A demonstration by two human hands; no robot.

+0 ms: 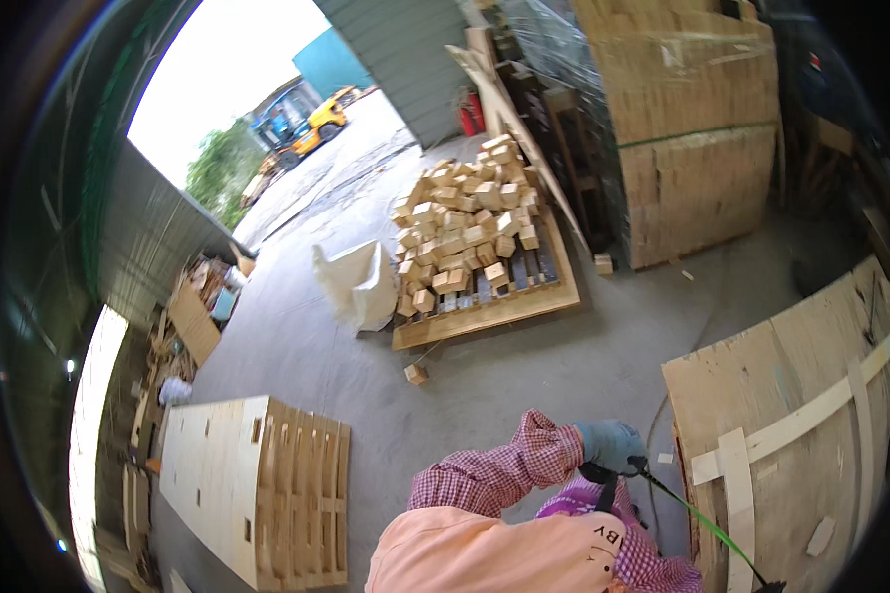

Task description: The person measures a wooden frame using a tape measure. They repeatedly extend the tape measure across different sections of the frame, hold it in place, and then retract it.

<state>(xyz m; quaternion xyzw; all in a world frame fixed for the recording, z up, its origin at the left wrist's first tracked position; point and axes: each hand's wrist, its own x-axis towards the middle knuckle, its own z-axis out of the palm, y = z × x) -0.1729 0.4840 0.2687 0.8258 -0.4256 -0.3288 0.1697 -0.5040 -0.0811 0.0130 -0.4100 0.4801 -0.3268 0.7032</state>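
Your blue-gloved left hand (611,445) grasps a thin black-and-green cord (705,521), slanting rightward past the broad tan plywood panel's (761,385) left edge; right hand unseen, grip undetermined.

The grey floor (396,405) carries a wooden pallet (494,321) heaped with pale blocks (465,232); a white sack (359,292) stands beside it, a stray block (416,374) lies just before it, and slatted crating (302,494) sits at the lower left. On the right, a board (727,390) bears crossed wooden strips (738,494).
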